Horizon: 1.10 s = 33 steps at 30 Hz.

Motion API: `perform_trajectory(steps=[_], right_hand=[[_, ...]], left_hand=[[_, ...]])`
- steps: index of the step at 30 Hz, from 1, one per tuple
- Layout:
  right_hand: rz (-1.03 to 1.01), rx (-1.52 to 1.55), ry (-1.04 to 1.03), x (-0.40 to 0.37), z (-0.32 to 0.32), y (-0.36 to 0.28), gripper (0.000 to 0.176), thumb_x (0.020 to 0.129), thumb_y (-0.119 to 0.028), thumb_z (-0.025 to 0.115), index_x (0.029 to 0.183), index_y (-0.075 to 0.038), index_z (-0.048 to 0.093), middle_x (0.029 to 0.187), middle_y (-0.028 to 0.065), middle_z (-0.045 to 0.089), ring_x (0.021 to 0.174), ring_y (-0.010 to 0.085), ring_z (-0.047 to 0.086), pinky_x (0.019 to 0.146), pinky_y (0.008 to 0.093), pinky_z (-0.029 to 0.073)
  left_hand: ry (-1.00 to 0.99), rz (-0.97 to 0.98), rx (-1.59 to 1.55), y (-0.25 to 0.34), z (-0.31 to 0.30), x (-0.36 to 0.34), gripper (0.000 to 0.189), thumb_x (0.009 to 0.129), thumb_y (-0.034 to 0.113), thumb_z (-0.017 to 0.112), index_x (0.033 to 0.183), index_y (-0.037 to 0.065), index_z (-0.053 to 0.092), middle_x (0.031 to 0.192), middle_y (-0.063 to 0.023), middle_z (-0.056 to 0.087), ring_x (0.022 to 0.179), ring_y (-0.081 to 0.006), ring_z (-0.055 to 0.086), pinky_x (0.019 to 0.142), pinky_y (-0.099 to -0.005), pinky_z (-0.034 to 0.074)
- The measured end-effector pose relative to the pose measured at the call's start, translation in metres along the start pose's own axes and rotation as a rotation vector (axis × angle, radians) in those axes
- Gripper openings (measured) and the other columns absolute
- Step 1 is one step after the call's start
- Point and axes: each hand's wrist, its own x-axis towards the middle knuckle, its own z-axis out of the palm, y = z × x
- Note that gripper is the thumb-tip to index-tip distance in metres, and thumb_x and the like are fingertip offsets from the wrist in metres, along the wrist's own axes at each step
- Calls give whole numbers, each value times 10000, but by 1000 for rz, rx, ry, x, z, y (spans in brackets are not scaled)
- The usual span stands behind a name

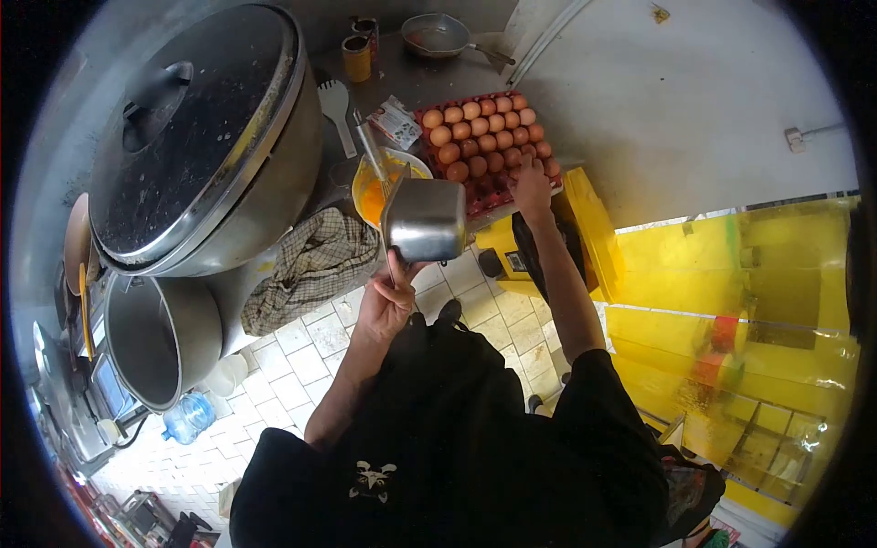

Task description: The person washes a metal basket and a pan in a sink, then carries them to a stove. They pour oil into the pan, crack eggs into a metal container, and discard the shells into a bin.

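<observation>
My left hand (388, 303) is closed around a stainless steel container (426, 217), tilted beside a white bowl (422, 167) and partly covering it. Orange-yellow beaten egg (372, 199) shows in the bowl, where a metal whisk (370, 146) leans with its handle up. Over the front right of a red egg tray (482, 197), my right hand (532, 189) has its fingers bent down around a brown egg, which they partly hide. Several rows of brown eggs (489, 143) fill the back of the tray; its front cells hold none.
A big lidded metal pot (206, 137) takes up the left, with a checked cloth (311, 265) by the counter edge. Behind are a white slotted spatula (338, 114), a small packet (395, 121), a can (357, 59) and a frying pan (437, 36). A yellow bin (592, 233) stands right.
</observation>
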Motion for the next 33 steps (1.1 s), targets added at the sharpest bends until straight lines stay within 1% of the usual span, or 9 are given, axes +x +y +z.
perform_trajectory(steps=[2, 5, 8, 13, 16, 20, 24, 27, 33], right_hand=[[55, 48, -36, -4, -9, -3, 520, 779, -139, 722, 1203, 13, 463, 1058, 187, 567, 957, 378, 604, 805, 448, 537], [53, 762, 196, -10, 29, 33, 484, 823, -178, 664, 1230, 3, 475, 1074, 152, 580, 961, 321, 618, 806, 418, 545], [407, 2053, -164, -34, -21, 10, 456, 875, -252, 582, 1264, -33, 488, 1084, 125, 588, 953, 262, 625, 809, 379, 537], [526, 1813, -119, -72, -98, -84, 320, 963, -442, 524, 962, -122, 525, 876, 10, 564, 628, 88, 492, 487, 198, 328], [133, 1322, 163, -89, -91, -105, 179, 943, -248, 551, 940, -69, 554, 824, 17, 553, 599, 68, 453, 489, 208, 332], [424, 1635, 380, -93, -110, -106, 137, 940, -154, 528, 923, -24, 567, 776, -1, 526, 604, 35, 391, 541, 200, 327], [171, 1290, 161, -99, -105, -109, 140, 927, -142, 613, 906, -10, 571, 719, -22, 519, 599, 24, 374, 554, 193, 318], [192, 1236, 213, -90, -124, -103, 171, 914, -155, 651, 928, -5, 572, 781, 11, 557, 718, 69, 478, 653, 232, 407], [-483, 689, -223, -65, -174, -111, 369, 903, -171, 647, 1191, -40, 456, 1148, 156, 555, 994, 298, 608, 809, 348, 512]], left_hand=[[76, 53, 90, 9, -9, -2, 377, 998, 110, 419, 1319, -83, 376, 1318, -363, 434, 1005, -223, 677, 564, -197, 615], [301, 258, 681, -12, 13, -4, 323, 1000, 178, 471, 1272, 4, 464, 1205, -163, 589, 943, -215, 693, 509, -205, 606], [384, 341, 1131, -29, 21, -4, 320, 999, 242, 497, 1252, 47, 494, 1138, -75, 613, 874, -183, 691, 513, -243, 609], [422, 403, 1622, -59, 15, 6, 332, 1028, 263, 432, 1271, 38, 459, 1107, -64, 606, 866, -135, 658, 600, -295, 625], [329, 419, 1686, -71, 15, 11, 325, 1041, 259, 391, 1259, 27, 456, 1070, -60, 608, 867, -136, 652, 595, -301, 624], [309, 448, 1698, -79, 19, 14, 316, 1040, 259, 392, 1242, 25, 460, 1028, -46, 601, 835, -125, 643, 591, -309, 625], [348, 435, 1741, -73, 10, 15, 327, 1036, 261, 409, 1257, 24, 453, 943, -14, 553, 789, -100, 601, 592, -321, 625], [343, 434, 1725, -67, 5, 17, 318, 1029, 276, 429, 1240, 42, 471, 1116, -66, 591, 882, -132, 647, 562, -309, 621], [378, 386, 1706, -80, 5, 26, 288, 1027, 276, 442, 1213, 62, 489, 899, 7, 539, 755, -93, 584, 583, -332, 624]])
